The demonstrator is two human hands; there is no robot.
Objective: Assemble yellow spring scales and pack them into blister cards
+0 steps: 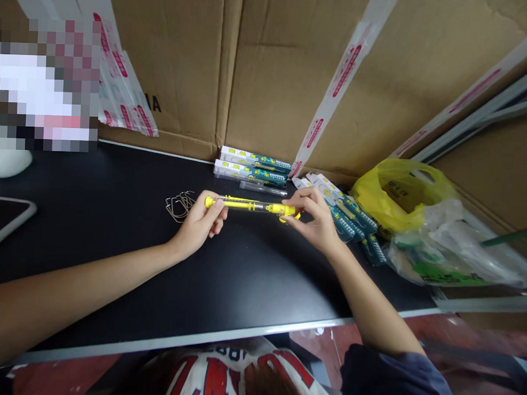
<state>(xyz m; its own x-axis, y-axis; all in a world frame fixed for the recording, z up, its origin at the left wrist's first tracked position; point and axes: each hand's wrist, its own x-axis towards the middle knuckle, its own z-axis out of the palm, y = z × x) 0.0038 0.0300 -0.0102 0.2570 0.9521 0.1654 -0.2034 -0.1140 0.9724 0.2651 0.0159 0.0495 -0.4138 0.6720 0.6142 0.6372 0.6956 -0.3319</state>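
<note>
A tubular spring scale [246, 205] with a clear barrel and yellow ends lies level between my hands, over the middle of the black table. Around its left yellow end the fingers of my left hand [205, 214] are closed. My right hand [312, 216] pinches the yellow part at the other end between thumb and fingers. More yellow parts [235, 197] show just behind the barrel, and a small yellow piece shows below my right fingertips; whether they belong to the same scale I cannot tell. Beside my left hand lies a bunch of bent metal wire hooks [179, 206].
Printed boxes [251, 171] stand against the cardboard at the back, with a clear tube [264, 189] before them. More boxes [349, 212] are piled at right, near a yellow plastic bag [371, 195] and a clear bag [452, 250]. A white-edged tablet-like object [12, 226] lies far left.
</note>
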